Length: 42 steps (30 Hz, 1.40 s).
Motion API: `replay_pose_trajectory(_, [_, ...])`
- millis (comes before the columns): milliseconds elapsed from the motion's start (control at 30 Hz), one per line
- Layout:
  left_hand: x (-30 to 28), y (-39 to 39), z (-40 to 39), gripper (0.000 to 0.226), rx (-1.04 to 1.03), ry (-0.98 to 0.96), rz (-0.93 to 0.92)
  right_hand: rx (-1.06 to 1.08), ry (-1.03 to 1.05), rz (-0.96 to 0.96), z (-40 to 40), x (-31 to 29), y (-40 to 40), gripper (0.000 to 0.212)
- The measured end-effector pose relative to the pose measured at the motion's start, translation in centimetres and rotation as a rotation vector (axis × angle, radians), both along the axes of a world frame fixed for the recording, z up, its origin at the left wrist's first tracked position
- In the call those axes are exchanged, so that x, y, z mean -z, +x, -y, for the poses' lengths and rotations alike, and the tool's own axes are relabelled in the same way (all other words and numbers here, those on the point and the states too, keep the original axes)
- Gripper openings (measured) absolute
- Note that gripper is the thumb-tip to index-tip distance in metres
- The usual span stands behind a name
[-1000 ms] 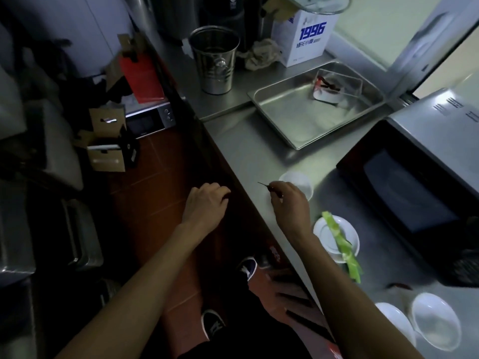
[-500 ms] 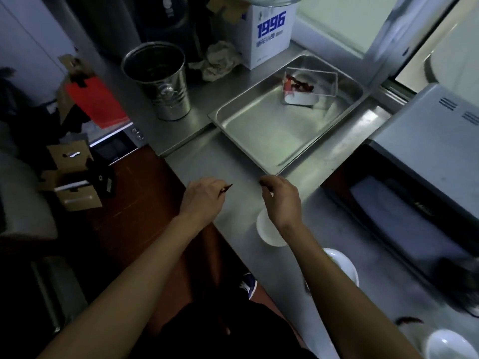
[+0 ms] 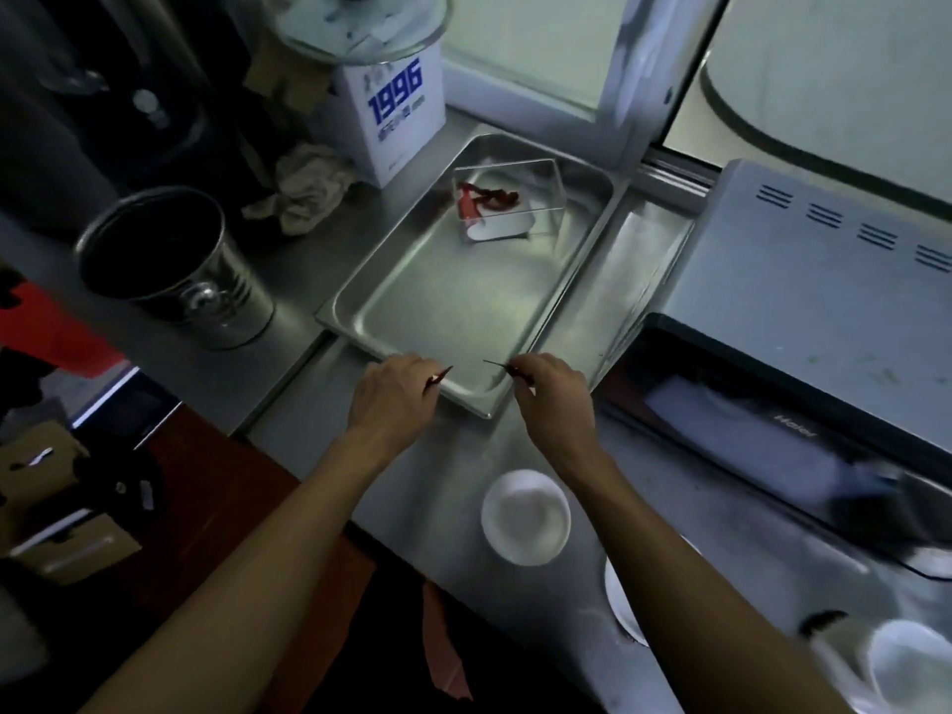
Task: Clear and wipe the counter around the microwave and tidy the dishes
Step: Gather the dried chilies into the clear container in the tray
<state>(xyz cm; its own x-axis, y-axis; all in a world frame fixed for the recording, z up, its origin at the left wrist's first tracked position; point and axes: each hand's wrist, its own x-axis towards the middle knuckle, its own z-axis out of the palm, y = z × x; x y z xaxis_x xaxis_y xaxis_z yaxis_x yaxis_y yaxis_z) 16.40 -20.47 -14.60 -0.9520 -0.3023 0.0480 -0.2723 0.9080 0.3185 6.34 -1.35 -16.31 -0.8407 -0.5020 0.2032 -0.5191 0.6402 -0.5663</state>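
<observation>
My left hand [image 3: 394, 399] pinches a thin dark red sliver [image 3: 439, 377], and my right hand [image 3: 554, 391] pinches another thin dark sliver [image 3: 495, 363]. Both hands hover at the near edge of a steel tray [image 3: 407, 327]. At the tray's far end stands a clear plastic box [image 3: 507, 203] with red pieces in it. A small white bowl [image 3: 525, 515] sits on the steel counter [image 3: 319, 399] below my right wrist. The microwave [image 3: 803, 353] stands to the right, its dark door facing me.
A metal bucket [image 3: 175, 270] stands left of the tray, a crumpled cloth [image 3: 304, 193] and a white carton marked 1996 [image 3: 396, 110] behind it. More white dishes [image 3: 901, 662] lie at the lower right. Cardboard pieces [image 3: 62, 538] sit low at the left.
My view shifted toward the tray. Both hands moved forward from near the white bowl to the tray's near edge, each still pinching its sliver.
</observation>
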Motion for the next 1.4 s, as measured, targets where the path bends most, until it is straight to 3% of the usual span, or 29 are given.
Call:
replay_pose_trajectory(467, [1.6,-15.0,11.7,0.015,0.201,0.119,-0.002,0.310,0.084,-0.004,8.9,0.4,-8.2,0.019])
replay_pose_trajectory(833, [0.8,-26.5,15.6,0.011,0.167,0.255,-0.090,0.349,0.081,-0.045,14.1,-0.7,-16.6,0.021])
replay_pose_trajectory(1100, [2.3,-33.3,14.6,0.028,0.264,0.149,0.008,0.352,0.015,-0.095,13.7,0.0,-21.7,0.017])
replay_pose_trajectory(1400, [5.4,-38.5,13.4,0.020,0.324,0.072,0.018,0.367,0.019,-0.067,12.9,2.9,-25.8,0.017])
